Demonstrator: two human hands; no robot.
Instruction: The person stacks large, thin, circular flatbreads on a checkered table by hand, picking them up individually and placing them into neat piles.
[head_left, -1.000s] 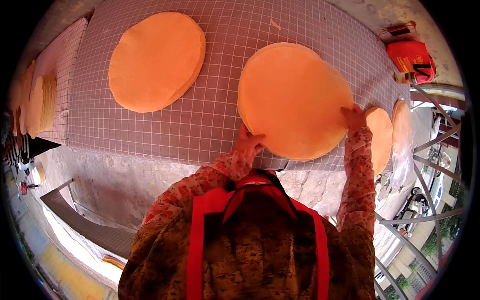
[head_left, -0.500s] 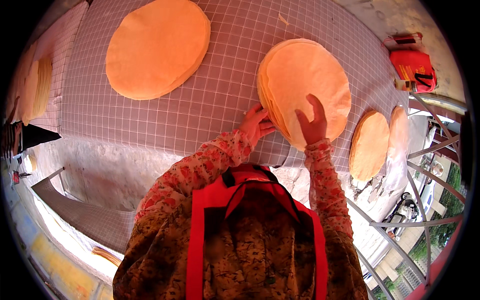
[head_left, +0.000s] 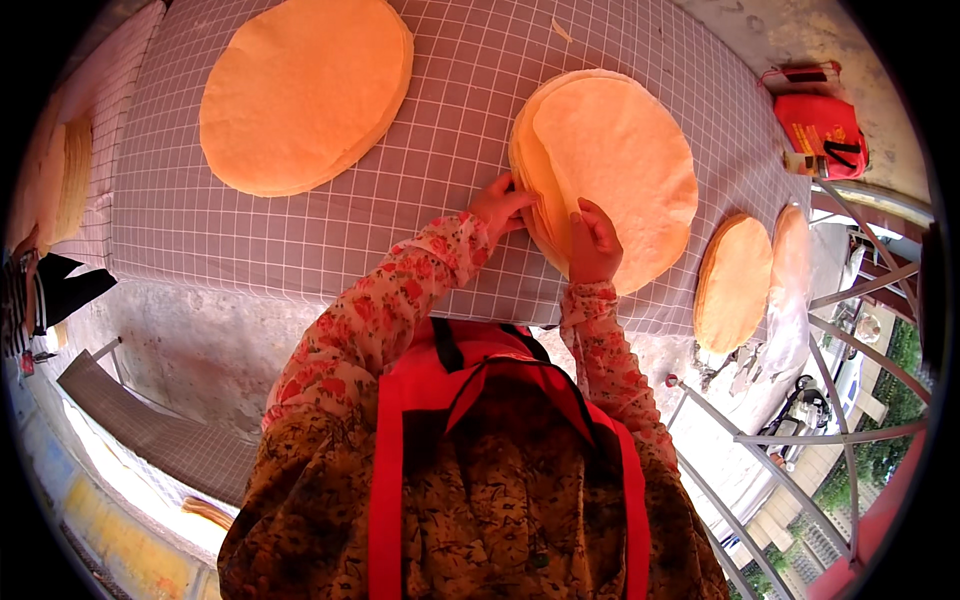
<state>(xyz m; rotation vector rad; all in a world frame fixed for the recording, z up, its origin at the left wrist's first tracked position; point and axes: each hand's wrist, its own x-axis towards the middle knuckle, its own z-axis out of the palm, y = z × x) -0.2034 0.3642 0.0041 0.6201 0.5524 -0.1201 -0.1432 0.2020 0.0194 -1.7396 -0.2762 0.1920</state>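
A stack of thin, round, yellowish flatbreads [head_left: 630,150] lies on the checked cloth in front of me, its top sheet set off to the right so that the left edges of the lower ones show. At that stack's left edge my left hand [head_left: 500,207] is closed, fingers and thumb gripping the rims of the lower sheets. My right hand [head_left: 596,245] is closed at the near left edge of the top flatbread, pinching it; part of its grip is hidden under the curled fingers. Another flatbread stack [head_left: 305,95] sits farther left, touched by neither hand.
The grey checked cloth [head_left: 440,150] covers the table. At right stand a smaller flatbread stack [head_left: 735,285] and a plastic-wrapped one [head_left: 790,285] near the edge. A red bag [head_left: 820,135] lies at the far right, by metal bars [head_left: 850,440]. More flatbreads [head_left: 72,185] are stacked far left.
My right hand has moved left and closed from spread fingers onto the top flatbread's edge. My left hand has closed at the stack's left rim. The view has shifted slightly.
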